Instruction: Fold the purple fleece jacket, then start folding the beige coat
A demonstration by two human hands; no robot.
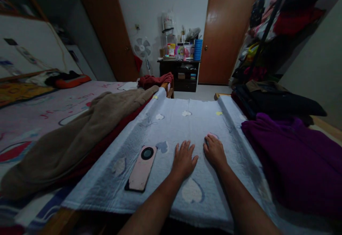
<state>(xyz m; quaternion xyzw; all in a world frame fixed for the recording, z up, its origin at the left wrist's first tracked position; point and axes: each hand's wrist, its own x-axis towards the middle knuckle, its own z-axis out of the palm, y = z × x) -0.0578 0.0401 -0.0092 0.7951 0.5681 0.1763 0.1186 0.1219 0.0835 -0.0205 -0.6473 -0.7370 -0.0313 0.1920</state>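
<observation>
One pale blue cloth (192, 126), patterned with hearts, lies spread before you, dipping between raised sides; your left hand (184, 158) rests palm down near its middle, fingers (184, 145) slightly spread and holding nothing; your right hand (215, 152) lies just beside it on the cloth, fingers close together and a little bent, though whether they pinch the fabric cannot be told; a pink phone (141, 172), its round black camera ring facing up, lies on the cloth to your left; a purple garment (294, 160) sits along the right side, a brown fabric (82, 135) along the left.
</observation>
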